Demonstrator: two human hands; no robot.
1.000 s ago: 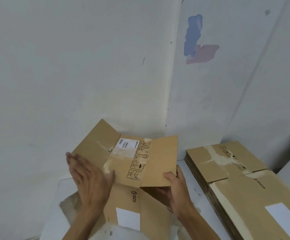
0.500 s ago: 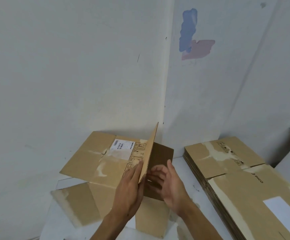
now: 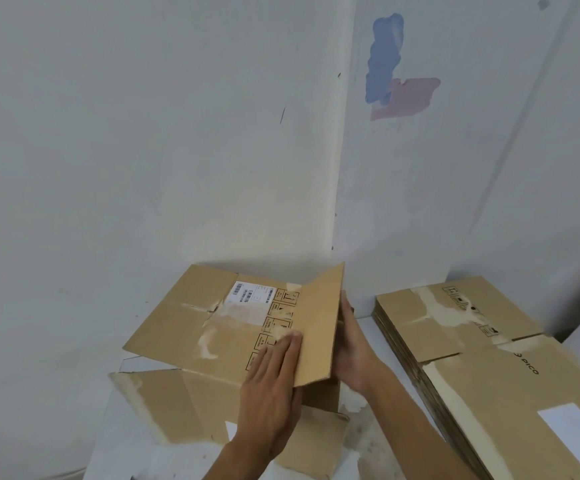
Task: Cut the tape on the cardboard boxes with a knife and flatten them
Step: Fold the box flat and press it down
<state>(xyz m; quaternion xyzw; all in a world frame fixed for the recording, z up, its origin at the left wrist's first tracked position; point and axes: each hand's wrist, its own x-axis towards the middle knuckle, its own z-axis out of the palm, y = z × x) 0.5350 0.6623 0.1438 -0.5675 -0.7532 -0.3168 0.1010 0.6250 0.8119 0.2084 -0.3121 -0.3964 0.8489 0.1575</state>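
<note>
Brown corrugated cardboard box (image 3: 219, 327), already slit and half collapsed, lies on the white table (image 3: 363, 327) in the wall corner, in front of the person. Its big panel with the white shipping label (image 3: 250, 294) and torn tape strips faces up, tilted a little. One side flap (image 3: 319, 323) stands up along the right edge, leaning left over the panel.

Left hand (image 3: 271, 386) lies flat, fingers straight and together, pressing the panel at the foot of that flap. Right hand (image 3: 354, 348) is behind the flap, fingers stretched along its outer face and pushing it over; palm side hidden, so can't fully tell, but nothing looks curled round the edge.

Handling guess: light, empty card, stiff across the panels but giving easily at the scored creases. It will likely spring back if let go, so flat palms on the faces next to the fold suit better than pinching. Raw edges are thin and the leftover tape looks glossy, maybe a bit slick. Best hold is mid-flap and near the crease.

Versus half a second ago: the flap stood nearly edge-on to the camera with both hands close together at its base, and now it has swung left, showing its broad face. The left hand has gone from beside the flap to flat on the panel, and the right has slid up behind the flap.

Stack of flattened brown boxes (image 3: 482, 358) sits on the right, apart from the working box. No knife visible.
</note>
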